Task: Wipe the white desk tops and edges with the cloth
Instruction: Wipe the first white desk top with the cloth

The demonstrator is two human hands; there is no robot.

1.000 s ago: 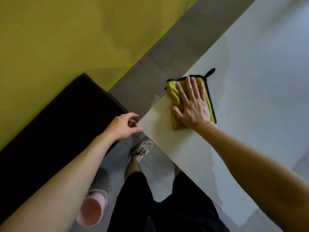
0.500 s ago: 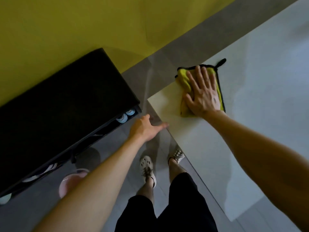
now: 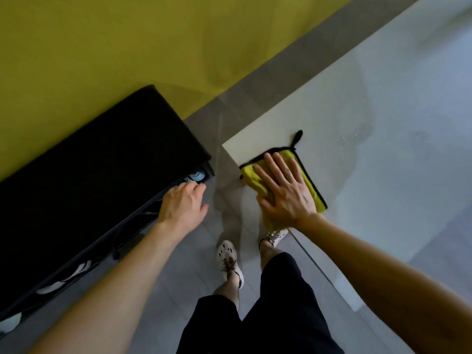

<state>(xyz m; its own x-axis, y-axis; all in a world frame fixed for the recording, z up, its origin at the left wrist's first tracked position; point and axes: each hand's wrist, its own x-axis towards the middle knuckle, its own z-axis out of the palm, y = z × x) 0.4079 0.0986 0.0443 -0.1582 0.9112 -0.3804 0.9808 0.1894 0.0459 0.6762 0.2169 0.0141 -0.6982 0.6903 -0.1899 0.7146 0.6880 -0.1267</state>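
Shoes (image 3: pixel 229 259) and dark shorts sit lowest in view, so you are standing at the short end of the white desk (image 3: pixel 383 190), with both forearms reaching forward.

Your left hand (image 3: pixel 182 205) has come off the desk corner and now hovers by the front of the black shelf unit (image 3: pixel 102 187). Its fingers are loosely curled and hold nothing, so it is idle in this step.

Your right hand (image 3: pixel 283 195) lies flat on the yellow cloth (image 3: pixel 313 190), with its fingers (image 3: pixel 270 166) straight, spread and pressing down, not gripping. Over the last second you have drawn the cloth back from the far edge near the corner. It now lies along the short side edge, closer to you. Its near-left part sticks out past your palm and thumb and hangs over that edge. The black hang loop (image 3: pixel 297 136) points away from you, just beyond your fingertips.

To my eye that shift means the corner top is done, and this edge is the stroke in hand.

Farther out, a damp sheen and small droplets (image 3: pixel 355 136) mark the wiped area. The long stretch of top beyond it looks untouched, I judge. Grey floor and a yellow wall (image 3: pixel 127 47) lie behind.
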